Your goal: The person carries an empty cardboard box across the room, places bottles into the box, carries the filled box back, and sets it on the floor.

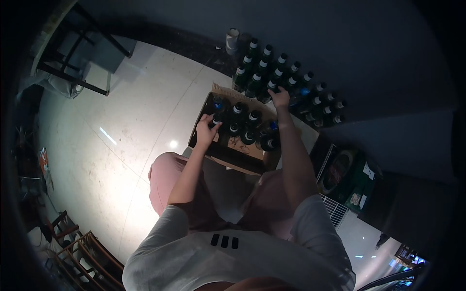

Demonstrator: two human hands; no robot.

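Observation:
An open cardboard box (233, 166) stands on the floor before my knees, with several dark bottles upright inside. At its left side my left hand (208, 127) has its fingers closed round the neck of a bottle (216, 118) in the box. Beyond the box, my right hand (280, 97) grips the neck of a green bottle (272, 85) at the near edge of a group of standing bottles (279, 72). The lower part of that bottle is partly hidden by my hand and the box edge.
A white cylinder (232, 41) stands by the wall behind the bottles. To the right are a green box (361, 182) and a white wire rack (334, 211). A metal-legged table (73, 79) is at upper left, wooden chairs (92, 257) at lower left.

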